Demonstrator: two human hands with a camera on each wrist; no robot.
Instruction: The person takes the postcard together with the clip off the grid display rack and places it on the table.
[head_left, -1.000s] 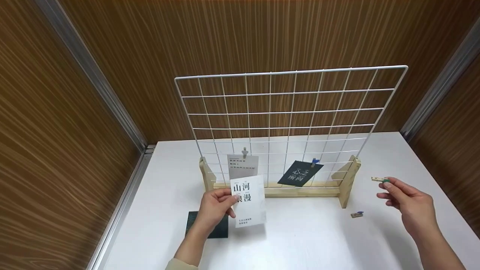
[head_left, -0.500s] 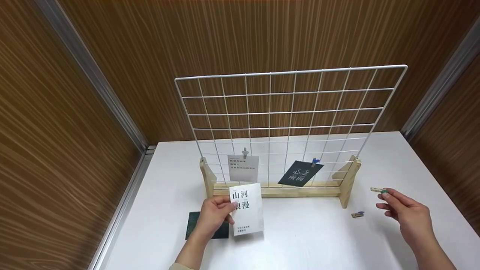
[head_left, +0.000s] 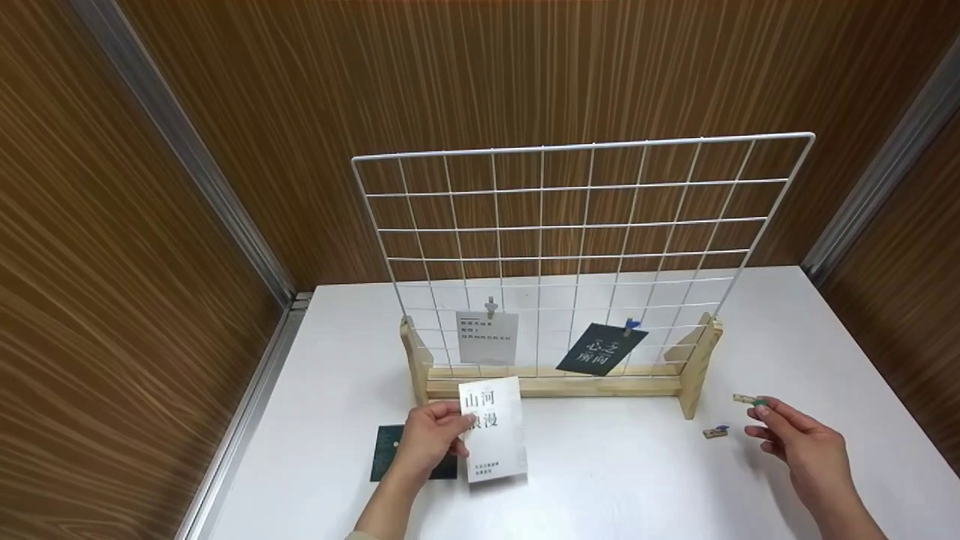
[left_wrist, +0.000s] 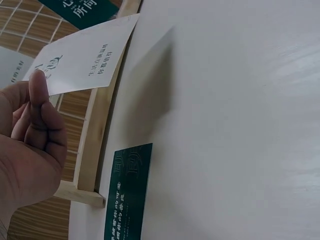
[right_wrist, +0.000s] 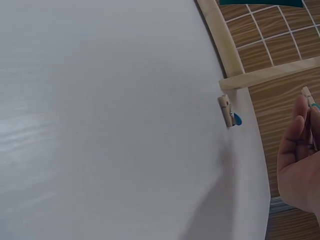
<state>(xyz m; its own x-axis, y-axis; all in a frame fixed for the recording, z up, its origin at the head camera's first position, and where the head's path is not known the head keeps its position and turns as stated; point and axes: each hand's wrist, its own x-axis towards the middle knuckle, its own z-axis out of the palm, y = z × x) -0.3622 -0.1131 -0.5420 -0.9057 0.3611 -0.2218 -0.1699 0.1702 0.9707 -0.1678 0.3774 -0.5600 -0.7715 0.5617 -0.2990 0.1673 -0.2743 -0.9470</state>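
Between thumb and fingers my left hand (head_left: 433, 435) pinches the left edge of a white card (head_left: 496, 442) printed with dark characters. In the left wrist view that card (left_wrist: 85, 57) is raised over the table, casting a shadow. On the right, my right hand (head_left: 802, 442) pinches a small wooden clothespin (head_left: 744, 399) with a green decoration. A second clothespin (head_left: 715, 432), with a blue decoration, lies on the table just left of the right hand. Under the left hand lies a dark green card (head_left: 386, 450), partly covered by the hand and wrist.
A white wire grid (head_left: 566, 225) stands in a wooden base (head_left: 555, 386) on the white table (head_left: 615, 480). Clipped to it are a pale card (head_left: 487, 345) on the left and a tilted dark card (head_left: 596, 352) on the right. Wood-grain panels (head_left: 480, 75) surround the table.
The left hand has lowered the white card toward the table's front, uncovering the pale clipped card. My right hand has moved down and slightly left with its clothespin.
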